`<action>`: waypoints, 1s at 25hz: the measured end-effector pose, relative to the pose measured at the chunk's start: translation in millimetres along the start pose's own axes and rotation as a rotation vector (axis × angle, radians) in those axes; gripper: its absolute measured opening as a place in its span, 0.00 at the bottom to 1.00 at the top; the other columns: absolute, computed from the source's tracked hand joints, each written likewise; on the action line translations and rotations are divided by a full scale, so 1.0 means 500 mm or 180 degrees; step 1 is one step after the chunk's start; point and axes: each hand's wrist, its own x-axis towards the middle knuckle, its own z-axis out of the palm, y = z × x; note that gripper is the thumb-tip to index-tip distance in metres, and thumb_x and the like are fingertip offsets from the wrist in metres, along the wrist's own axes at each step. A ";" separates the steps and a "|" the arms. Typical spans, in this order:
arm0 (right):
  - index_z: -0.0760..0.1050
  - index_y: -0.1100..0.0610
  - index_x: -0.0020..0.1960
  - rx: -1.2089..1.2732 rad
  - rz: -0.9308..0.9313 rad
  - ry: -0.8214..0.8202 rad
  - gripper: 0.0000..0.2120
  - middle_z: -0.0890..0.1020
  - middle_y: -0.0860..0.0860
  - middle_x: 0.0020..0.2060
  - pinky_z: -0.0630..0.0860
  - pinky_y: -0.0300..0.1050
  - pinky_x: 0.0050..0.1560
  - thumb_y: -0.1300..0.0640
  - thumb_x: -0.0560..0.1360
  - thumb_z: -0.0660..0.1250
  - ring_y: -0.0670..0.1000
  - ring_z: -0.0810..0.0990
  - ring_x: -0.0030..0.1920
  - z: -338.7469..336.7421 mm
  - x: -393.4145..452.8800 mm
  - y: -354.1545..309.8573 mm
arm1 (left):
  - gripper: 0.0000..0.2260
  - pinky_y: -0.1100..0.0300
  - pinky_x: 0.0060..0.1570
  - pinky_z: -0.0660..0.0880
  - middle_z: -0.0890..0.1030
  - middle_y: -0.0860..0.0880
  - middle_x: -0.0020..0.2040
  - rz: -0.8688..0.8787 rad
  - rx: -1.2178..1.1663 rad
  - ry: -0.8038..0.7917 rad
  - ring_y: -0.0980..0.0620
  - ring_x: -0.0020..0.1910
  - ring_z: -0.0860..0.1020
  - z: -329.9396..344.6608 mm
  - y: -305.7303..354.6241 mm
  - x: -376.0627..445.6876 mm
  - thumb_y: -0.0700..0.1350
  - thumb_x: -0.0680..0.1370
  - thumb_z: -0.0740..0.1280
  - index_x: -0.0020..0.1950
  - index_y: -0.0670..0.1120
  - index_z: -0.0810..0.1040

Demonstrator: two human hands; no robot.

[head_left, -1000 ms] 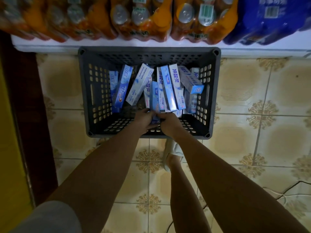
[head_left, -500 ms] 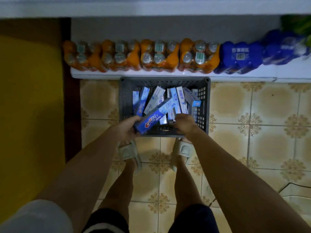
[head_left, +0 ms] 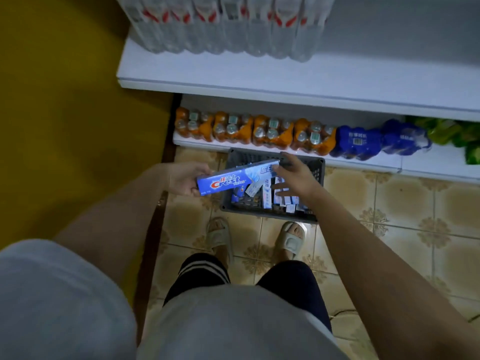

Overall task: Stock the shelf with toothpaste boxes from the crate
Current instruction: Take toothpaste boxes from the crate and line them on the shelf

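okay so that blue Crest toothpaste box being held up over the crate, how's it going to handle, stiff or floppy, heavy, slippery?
The Crest box likely stays stiff: it spans straight between the left hand and right hand without sagging. Probably light, since a grip at one end carries it. Its glossy-looking faces may be a little slippery. Flat sides mean it should not roll.

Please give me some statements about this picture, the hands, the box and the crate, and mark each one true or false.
1. The left hand holds a blue toothpaste box. True.
2. The right hand rests on the upper shelf. False: it is at the right end of the box, above the crate.
3. The crate is empty. False: more boxes lie in it.
4. Orange bottle packs stand on the bottom shelf. True.
5. The crate stands on the floor. True.
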 end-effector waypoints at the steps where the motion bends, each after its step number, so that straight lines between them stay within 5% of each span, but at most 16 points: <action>1: 0.63 0.47 0.75 -0.0041 -0.0146 -0.0102 0.24 0.74 0.54 0.66 0.83 0.53 0.46 0.53 0.80 0.65 0.59 0.85 0.48 0.003 -0.023 -0.027 | 0.11 0.64 0.32 0.65 0.80 0.47 0.44 0.0055 0.0036 -0.0075 0.53 0.38 0.74 -0.007 0.004 -0.032 0.47 0.81 0.59 0.62 0.47 0.74; 7: 0.78 0.54 0.60 -0.0153 -0.0718 -0.0211 0.10 0.80 0.58 0.55 0.84 0.46 0.42 0.57 0.78 0.67 0.55 0.85 0.44 0.037 -0.129 -0.164 | 0.15 0.66 0.25 0.70 0.83 0.46 0.42 0.0423 0.0427 -0.0319 0.52 0.37 0.81 -0.035 0.033 -0.197 0.50 0.82 0.57 0.63 0.44 0.73; 12: 0.78 0.63 0.56 -0.0273 -0.1062 -0.0156 0.08 0.80 0.61 0.48 0.82 0.44 0.33 0.63 0.78 0.67 0.52 0.83 0.39 0.062 -0.193 -0.269 | 0.22 0.55 0.46 0.79 0.81 0.47 0.61 0.0514 0.1138 -0.0165 0.50 0.58 0.79 -0.050 0.086 -0.315 0.61 0.76 0.65 0.64 0.50 0.75; 14: 0.78 0.63 0.56 -0.0393 -0.1208 -0.0132 0.08 0.80 0.60 0.48 0.84 0.48 0.37 0.62 0.78 0.68 0.51 0.83 0.41 0.069 -0.205 -0.321 | 0.27 0.55 0.44 0.80 0.79 0.47 0.63 0.0732 0.1709 0.0167 0.48 0.62 0.78 -0.043 0.123 -0.368 0.64 0.73 0.68 0.66 0.49 0.74; 20: 0.78 0.60 0.51 -0.0207 -0.1470 -0.0111 0.03 0.77 0.64 0.52 0.84 0.48 0.40 0.63 0.77 0.67 0.56 0.82 0.45 0.070 -0.234 -0.471 | 0.18 0.52 0.45 0.82 0.82 0.46 0.55 0.1457 0.2599 0.0708 0.48 0.52 0.82 -0.044 0.223 -0.494 0.57 0.74 0.72 0.61 0.52 0.76; 23: 0.75 0.59 0.60 -0.0628 -0.1510 -0.0191 0.12 0.77 0.62 0.54 0.84 0.51 0.43 0.60 0.77 0.68 0.58 0.84 0.41 0.071 -0.256 -0.541 | 0.18 0.53 0.42 0.82 0.82 0.47 0.56 0.1562 0.2831 0.0691 0.49 0.53 0.82 -0.068 0.270 -0.562 0.55 0.75 0.72 0.62 0.51 0.77; 25: 0.70 0.52 0.67 -0.1621 -0.1753 0.0026 0.22 0.75 0.56 0.57 0.83 0.49 0.39 0.52 0.75 0.71 0.56 0.83 0.38 0.078 -0.272 -0.593 | 0.16 0.55 0.41 0.81 0.82 0.47 0.57 0.1597 0.3059 0.0803 0.49 0.53 0.82 -0.093 0.309 -0.619 0.54 0.75 0.71 0.61 0.51 0.77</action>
